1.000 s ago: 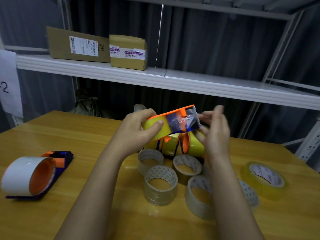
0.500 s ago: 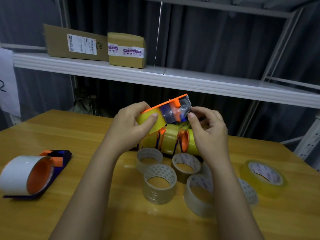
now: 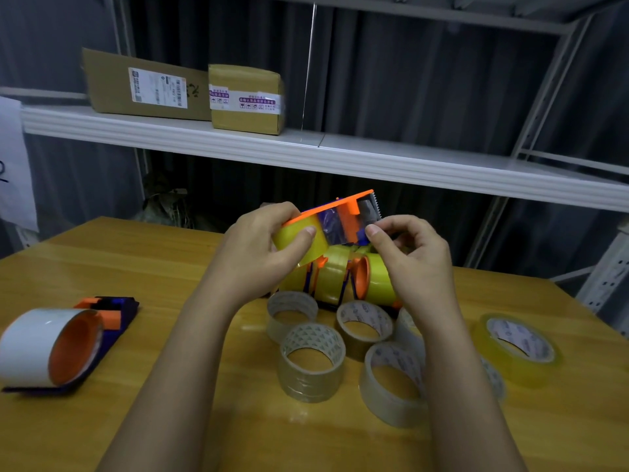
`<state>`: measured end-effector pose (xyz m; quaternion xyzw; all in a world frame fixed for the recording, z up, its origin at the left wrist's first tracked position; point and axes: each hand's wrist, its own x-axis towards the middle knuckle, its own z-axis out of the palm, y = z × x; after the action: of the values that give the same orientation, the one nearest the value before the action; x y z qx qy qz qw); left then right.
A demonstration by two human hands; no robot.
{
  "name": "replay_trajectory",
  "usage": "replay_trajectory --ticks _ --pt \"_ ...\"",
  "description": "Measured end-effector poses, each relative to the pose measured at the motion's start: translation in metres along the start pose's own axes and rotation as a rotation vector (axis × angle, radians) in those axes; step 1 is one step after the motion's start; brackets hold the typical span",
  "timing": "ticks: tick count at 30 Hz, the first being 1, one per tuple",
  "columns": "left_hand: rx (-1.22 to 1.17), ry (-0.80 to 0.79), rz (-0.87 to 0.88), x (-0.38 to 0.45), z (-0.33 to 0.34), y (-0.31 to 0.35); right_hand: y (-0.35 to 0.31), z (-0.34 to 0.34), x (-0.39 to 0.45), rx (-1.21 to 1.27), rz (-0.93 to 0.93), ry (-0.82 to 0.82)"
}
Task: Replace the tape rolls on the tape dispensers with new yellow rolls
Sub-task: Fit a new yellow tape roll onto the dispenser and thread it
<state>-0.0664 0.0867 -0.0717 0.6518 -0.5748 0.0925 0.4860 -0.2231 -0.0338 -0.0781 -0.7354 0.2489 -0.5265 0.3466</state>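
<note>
So this looks like the threading stage on one dispenser: the left hand (image 3: 262,253) has its grip wrapped around the new yellow roll (image 3: 299,241) already seated on the orange dispenser (image 3: 340,212), thumb pressed across the roll's face, holding the whole thing up off the surface (image 3: 170,267). The right hand (image 3: 412,260) is just to the right of that grip, with thumb and forefinger pinched together at the tape end (image 3: 360,229), right below the toothed cutter at the dispenser's far tip. My guess is the loose end needs to be drawn forward over the roller and laid flat up to the blade, so the next move wants a steady pull with the left grip keeping the roll from spinning freely. Directly beneath both hands sit more loaded dispensers (image 3: 343,277) with yellow rolls on them, lying on the surface, and nearer than those is a cluster of clear and brownish used rolls (image 3: 311,362). Far off to the left of the left grip there's another dispenser with a white roll (image 3: 41,345), which looks not swapped yet. Hard to tell how much tape is actually between the right fingertips, since it's transparent and blurry there, and the right forearm covers part of the rolls behind it.
</note>
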Motion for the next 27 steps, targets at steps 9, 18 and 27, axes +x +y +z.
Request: replay_trajectory --ticks 9,18,27 --pt "0.038 -0.009 0.024 0.000 0.001 0.006 0.001 0.000 0.001 0.048 0.014 0.059" --pt "0.098 -0.010 0.039 0.000 0.001 0.011 -0.003 0.003 -0.001 -0.017 -0.084 0.114" --pt "0.082 -0.007 0.061 0.000 0.000 0.017 -0.001 0.009 -0.003 -0.048 -0.197 0.206"
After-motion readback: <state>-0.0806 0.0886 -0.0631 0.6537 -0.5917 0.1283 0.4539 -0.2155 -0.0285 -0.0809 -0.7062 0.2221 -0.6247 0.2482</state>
